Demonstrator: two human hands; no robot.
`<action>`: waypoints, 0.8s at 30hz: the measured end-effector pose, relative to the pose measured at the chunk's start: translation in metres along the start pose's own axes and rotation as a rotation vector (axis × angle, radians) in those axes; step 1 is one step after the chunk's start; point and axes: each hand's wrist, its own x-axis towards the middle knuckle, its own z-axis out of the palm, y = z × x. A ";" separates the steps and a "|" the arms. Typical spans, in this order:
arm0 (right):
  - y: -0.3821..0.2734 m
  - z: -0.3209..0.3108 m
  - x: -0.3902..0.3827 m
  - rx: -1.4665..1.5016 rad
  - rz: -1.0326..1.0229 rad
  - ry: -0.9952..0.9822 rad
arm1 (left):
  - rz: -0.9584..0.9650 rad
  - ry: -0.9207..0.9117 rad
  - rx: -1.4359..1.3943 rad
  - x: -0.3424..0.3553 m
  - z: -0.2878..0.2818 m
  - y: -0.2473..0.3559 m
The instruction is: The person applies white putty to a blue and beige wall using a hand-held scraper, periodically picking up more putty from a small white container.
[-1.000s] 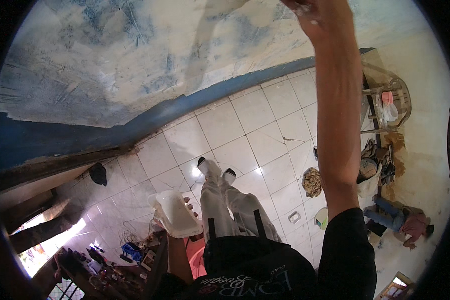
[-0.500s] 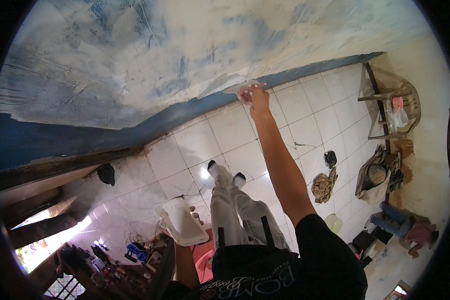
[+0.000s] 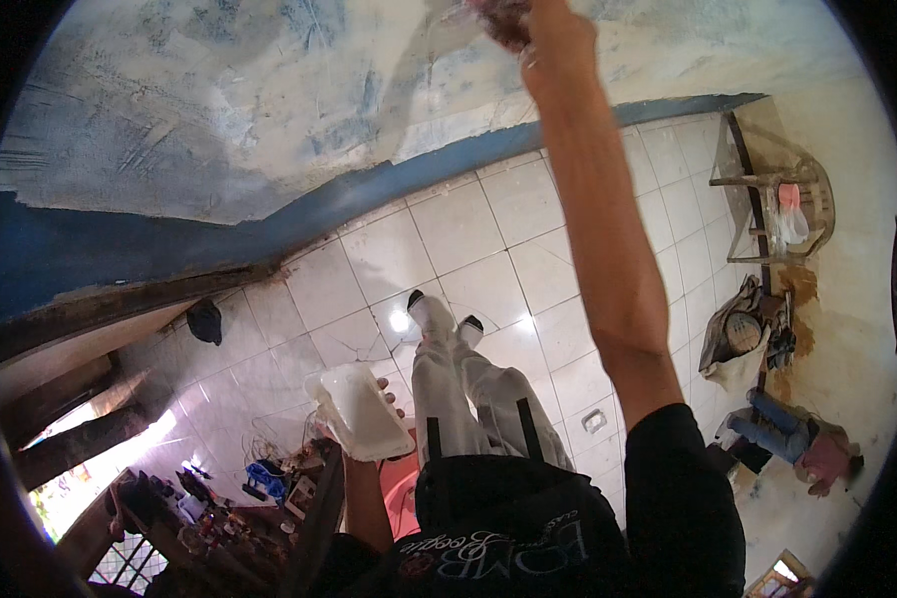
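Observation:
My left hand (image 3: 391, 397) is wrapped round a white rectangular plastic tub (image 3: 354, 407), held tilted beside my left leg. White material seems to lie in the tub, but I cannot tell how much. At the top edge, my right hand (image 3: 553, 45) is raised in front of the wall, its fingers closed on a flat putty spreader (image 3: 463, 14) that is smeared and partly out of view. The wall (image 3: 249, 110) carries patchy white filler over blue paint, with a bare blue band (image 3: 349, 199) along its foot.
White floor tiles (image 3: 448, 239) lie under my feet. A plastic chair (image 3: 812, 199) with a bag on it stands at the right, near a sack (image 3: 738, 329). Another person (image 3: 802, 439) is lower right. A dark cap-like thing (image 3: 204, 322) and a cluttered table (image 3: 239, 523) are at left.
My right hand has moved up the wall from the blue band at its foot, carrying the spreader to the top edge. The tub stays in my left hand, nearly unmoved.

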 end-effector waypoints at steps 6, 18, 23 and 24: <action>-0.109 0.016 -0.061 0.065 -0.341 -0.184 | 0.023 -0.082 -0.065 0.008 0.027 -0.010; 0.128 -0.095 -0.080 0.091 0.166 0.110 | 0.049 -0.101 -0.067 -0.003 0.006 0.006; 0.223 -0.102 -0.006 0.098 0.488 0.198 | 0.158 -0.059 -0.032 0.000 0.013 0.004; 0.224 -0.094 0.003 0.097 0.489 0.197 | 0.151 -0.079 -0.010 0.001 0.015 0.003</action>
